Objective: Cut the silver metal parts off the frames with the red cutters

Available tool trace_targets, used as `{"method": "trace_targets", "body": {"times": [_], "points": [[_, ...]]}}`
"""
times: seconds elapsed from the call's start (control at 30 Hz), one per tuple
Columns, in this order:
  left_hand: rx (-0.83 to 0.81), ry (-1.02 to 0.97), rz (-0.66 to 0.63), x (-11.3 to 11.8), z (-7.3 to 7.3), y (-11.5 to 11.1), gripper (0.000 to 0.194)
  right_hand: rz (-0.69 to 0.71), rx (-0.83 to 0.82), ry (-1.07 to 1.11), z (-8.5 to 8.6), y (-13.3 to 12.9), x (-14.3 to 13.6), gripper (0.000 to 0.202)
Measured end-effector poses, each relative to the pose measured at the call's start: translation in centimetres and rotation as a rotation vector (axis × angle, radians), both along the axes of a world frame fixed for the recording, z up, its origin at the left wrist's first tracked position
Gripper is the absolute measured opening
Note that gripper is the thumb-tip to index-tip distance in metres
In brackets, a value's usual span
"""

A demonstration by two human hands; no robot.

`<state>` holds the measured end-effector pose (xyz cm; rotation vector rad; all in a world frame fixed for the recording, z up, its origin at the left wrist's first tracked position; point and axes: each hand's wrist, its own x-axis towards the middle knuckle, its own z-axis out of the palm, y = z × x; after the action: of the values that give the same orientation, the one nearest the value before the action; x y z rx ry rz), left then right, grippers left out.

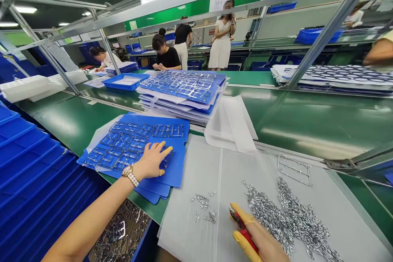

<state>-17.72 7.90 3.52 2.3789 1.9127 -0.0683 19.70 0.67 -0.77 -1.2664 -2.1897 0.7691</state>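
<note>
My left hand (pixel 151 161), with yellow finger covers on some fingers, reaches palm down over a blue plastic sheet (pixel 178 159). Its fingers are spread, and whether they touch the part beneath them is hidden. Shiny metallic sprue frames (pixel 123 142) lie in rows on that sheet. My right hand (pixel 260 235), also with yellow finger covers, is closed around red-handled nippers (pixel 244 229), jaws pointing up and left. Beside it, on the grey mat (pixel 227 180), lies a large heap of small silvery pieces (pixel 287 213). A smaller cluster of pieces (pixel 202 200) lies left of the nippers.
An empty-looking sprue frame (pixel 294 170) lies at the mat's back right. Behind stands a tall stack of sheets with frames (pixel 184 90), near a blue tray (pixel 125 82). Below left, a bin holds scrap frames (pixel 118 233). Metal posts (pixel 330 28) cross the bench; several people work beyond.
</note>
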Motion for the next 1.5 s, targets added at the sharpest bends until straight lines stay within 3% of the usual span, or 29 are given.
{"method": "trace_targets", "body": {"times": [0.07,0.2,0.27,0.33,0.4,0.47,0.63,0.83,1.5], "points": [[-0.065,-0.021,-0.035,0.3,0.2,0.8,0.098,0.01,0.008,-0.025,0.5,0.3,-0.8,0.037],[-0.078,-0.217,-0.021,0.6,0.7,1.9,0.089,0.0,0.007,-0.057,1.6,0.6,-1.4,0.037],[-0.026,-0.502,0.017,1.0,1.0,1.5,0.083,-0.025,-0.007,-0.067,1.9,0.6,-1.0,0.037],[-0.038,-0.946,0.041,1.9,1.2,0.2,0.076,-0.049,-0.024,-0.078,2.0,0.7,-0.7,0.036],[-0.132,-1.446,0.072,3.5,1.1,-1.4,0.072,-0.054,-0.03,-0.092,2.2,0.8,-0.9,0.035],[-0.241,-1.816,0.14,6.0,0.5,-3.0,0.071,-0.033,-0.012,-0.111,2.7,1.1,-1.7,0.035],[-0.359,-2.269,0.437,12.6,-1.3,-4.8,0.059,0.016,0.178,-0.178,4.6,1.3,-5.7,0.038],[-0.337,-2.424,0.535,15.7,-1.9,-5.7,0.062,0.019,0.214,-0.442,6.4,1.1,-9.0,0.022],[-0.206,-2.349,0.52,16.5,-1.6,-6.6,0.055,0.026,0.204,-0.51,7.4,1.0,-9.1,0.025]]}}
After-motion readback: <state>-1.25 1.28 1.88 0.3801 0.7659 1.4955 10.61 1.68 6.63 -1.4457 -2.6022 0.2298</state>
